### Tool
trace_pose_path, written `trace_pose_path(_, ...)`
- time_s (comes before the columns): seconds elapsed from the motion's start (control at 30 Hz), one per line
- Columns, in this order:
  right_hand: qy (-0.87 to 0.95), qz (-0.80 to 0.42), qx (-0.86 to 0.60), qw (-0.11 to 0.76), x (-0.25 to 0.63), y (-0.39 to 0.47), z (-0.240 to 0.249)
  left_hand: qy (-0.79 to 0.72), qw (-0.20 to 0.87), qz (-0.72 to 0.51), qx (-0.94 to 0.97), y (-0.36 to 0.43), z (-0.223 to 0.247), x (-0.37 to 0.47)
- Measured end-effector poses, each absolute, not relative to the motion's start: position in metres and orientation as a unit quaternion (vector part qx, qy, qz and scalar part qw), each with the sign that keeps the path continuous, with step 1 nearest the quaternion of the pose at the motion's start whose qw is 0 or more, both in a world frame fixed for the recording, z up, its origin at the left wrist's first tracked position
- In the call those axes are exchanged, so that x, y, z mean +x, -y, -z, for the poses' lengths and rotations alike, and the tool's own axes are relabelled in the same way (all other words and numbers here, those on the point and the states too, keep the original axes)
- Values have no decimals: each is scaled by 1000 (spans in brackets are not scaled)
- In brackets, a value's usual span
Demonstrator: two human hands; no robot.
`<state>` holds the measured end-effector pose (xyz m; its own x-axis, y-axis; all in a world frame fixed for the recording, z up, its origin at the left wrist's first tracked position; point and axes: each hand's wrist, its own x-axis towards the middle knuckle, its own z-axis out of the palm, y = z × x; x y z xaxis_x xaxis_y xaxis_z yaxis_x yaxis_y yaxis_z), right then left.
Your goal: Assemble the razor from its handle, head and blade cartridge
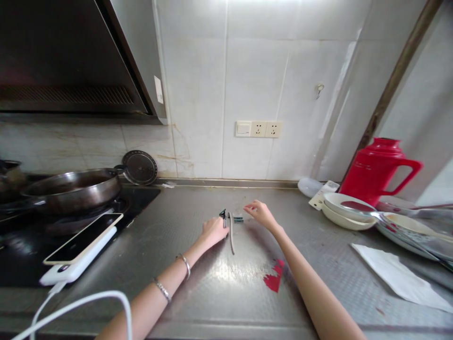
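Note:
My left hand is closed around a small dark green and black piece; its exact kind is too small to make out. Just right of it, a thin whitish strip lies lengthwise on the steel counter. A second small green item, flat and bar-like, rests beside the strip's far end. My right hand hovers right of that item, fingers bent loosely toward it, with nothing visible in them. Two silver bracelets circle my left forearm.
Left, a steel pan sits on the black stove, with a phone and white power bank in front. Rightward are a red thermos, stacked bowls and white paper. A torn red scrap lies nearer me.

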<state>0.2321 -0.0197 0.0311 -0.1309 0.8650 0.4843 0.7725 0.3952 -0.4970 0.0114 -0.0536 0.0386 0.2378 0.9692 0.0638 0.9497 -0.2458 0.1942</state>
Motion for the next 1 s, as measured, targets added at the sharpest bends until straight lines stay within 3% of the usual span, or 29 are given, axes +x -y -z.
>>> trace_pose_path(0.27,704,-111,-555,428,207,21,-32,-616,68,-117,776,54,-42,8)
trace_pose_path(0.47,499,-407,-547,535,164,26,-34,-615,60,-208,758,55,-49,8)
trace_pose_path(0.63,410,-572,-456,545,145,38,-37,-604,40,-231,762,65,-56,15)
trace_pose_path(0.83,390,-506,-517,569,143,41,-36,-603,42,-221,765,75,-56,31)
trace_pose_path(1.0,495,-352,-608,512,171,40,-35,-570,40,-222,790,79,-55,38)
